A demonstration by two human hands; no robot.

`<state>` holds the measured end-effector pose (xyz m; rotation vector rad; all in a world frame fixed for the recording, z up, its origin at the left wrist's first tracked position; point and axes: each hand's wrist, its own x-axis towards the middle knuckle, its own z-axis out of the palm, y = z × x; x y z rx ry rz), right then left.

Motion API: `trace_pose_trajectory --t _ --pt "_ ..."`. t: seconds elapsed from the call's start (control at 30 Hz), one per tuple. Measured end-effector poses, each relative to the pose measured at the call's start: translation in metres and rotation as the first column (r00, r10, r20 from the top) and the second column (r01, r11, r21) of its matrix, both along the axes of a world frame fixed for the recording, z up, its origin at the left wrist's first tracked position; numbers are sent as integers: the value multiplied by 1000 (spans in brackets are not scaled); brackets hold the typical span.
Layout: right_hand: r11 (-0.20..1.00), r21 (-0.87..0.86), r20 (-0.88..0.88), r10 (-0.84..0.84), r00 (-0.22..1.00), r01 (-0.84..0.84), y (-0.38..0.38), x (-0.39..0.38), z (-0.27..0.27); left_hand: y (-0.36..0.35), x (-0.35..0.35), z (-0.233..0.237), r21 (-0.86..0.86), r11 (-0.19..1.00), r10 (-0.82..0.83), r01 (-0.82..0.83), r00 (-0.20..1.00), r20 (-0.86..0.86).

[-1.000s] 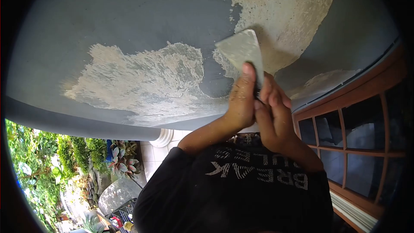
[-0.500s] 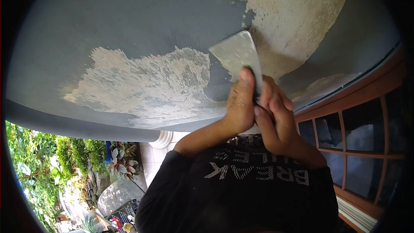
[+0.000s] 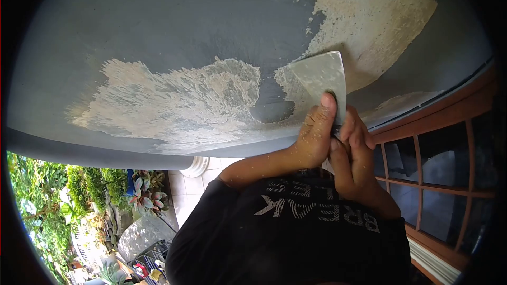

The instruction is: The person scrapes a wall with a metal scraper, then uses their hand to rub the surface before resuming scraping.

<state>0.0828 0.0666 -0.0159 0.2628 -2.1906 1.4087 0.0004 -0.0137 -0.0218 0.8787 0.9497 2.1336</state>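
Note:
Both my hands grip one putty knife point(image 3: 323, 74) with a wide, pale, smeared metal blade. My left hand point(image 3: 315, 137) is closed at the base of the blade, its thumb pressed along the flat. My right hand point(image 3: 356, 150) is closed around the handle just beside it; most of the handle is hidden by fingers. The blade's far edge lies at the border of a rough, pale bare patch point(image 3: 377, 16) on the grey painted surface point(image 3: 185, 16) overhead. Crumbs of debris speckle my left hand and forearm.
Another stripped patch point(image 3: 174, 95) spreads to the left, with a narrow grey strip between the two. A brown-framed window point(image 3: 417, 184) stands at right. A white column end point(image 3: 195, 167), leafy plants point(image 3: 148, 192) and a dark rack point(image 3: 150, 258) show at lower left.
Both hands and the putty knife have moved right and slightly down in view. Pale scraped surface now shows where the blade was. The view has shifted a little.

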Motion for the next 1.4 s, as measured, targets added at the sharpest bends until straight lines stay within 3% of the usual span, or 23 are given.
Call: trace_pose_trajectory --t 0.03,0.13,0.2,0.33,0.4,0.43,0.67,0.7,0.8,0.83,0.9,1.07,1.27,1.4 --pt "1000 -24 34 0 999 1 -1 0 -1 -2 -1 -1 24 999 26 -27 999 25" --pt "987 134 59 83 995 -90 0 -8 6 -7 -4 -1 116 991 62 -68 997 55" --pt "997 10 52 69 996 -70 -3 -4 3 -7 -4 -3 194 980 35 -39 999 28" --pt "999 -38 -1 -30 1000 30 -3 2 -5 2 0 -11 58 997 -45 43 999 24" --pt "998 58 68 7 998 -11 1 1 -7 -3 0 -5 46 999 -2 -3 995 101" --pt "999 26 86 25 996 -27 0 0 -4 -4 1 -2 39 999 18 -23 991 133" --pt "1000 -19 58 -21 998 22 2 7 -5 4 8 -2 20 1000 -6 4 997 80" --pt "999 24 47 -24 999 23 3 4 -4 3 9 0 28 998 56 -61 983 176" --pt "1000 -19 20 -6 1000 6 -2 4 -7 -3 5 -4 35 999 25 -29 992 124" --pt "1000 -21 -4 -13 1000 13 -2 3 -7 -2 8 -1 3 998 56 -58 979 198" --pt "991 -137 -4 3 1000 -3 -5 7 -6 2 12 -3 -5 1000 23 -22 987 158" --pt "1000 -13 10 22 1000 -22 -1 1 -9 -2 5 -5 42 997 60 -67 986 158" --pt "990 -142 -6 18 1000 -18 -6 5 -9 0 8 -3 -12 999 42 -40 987 155" --pt "998 -41 -48 46 998 -48 -5 -8 -15 -6 1 -1 32 994 103 -109 983 153"
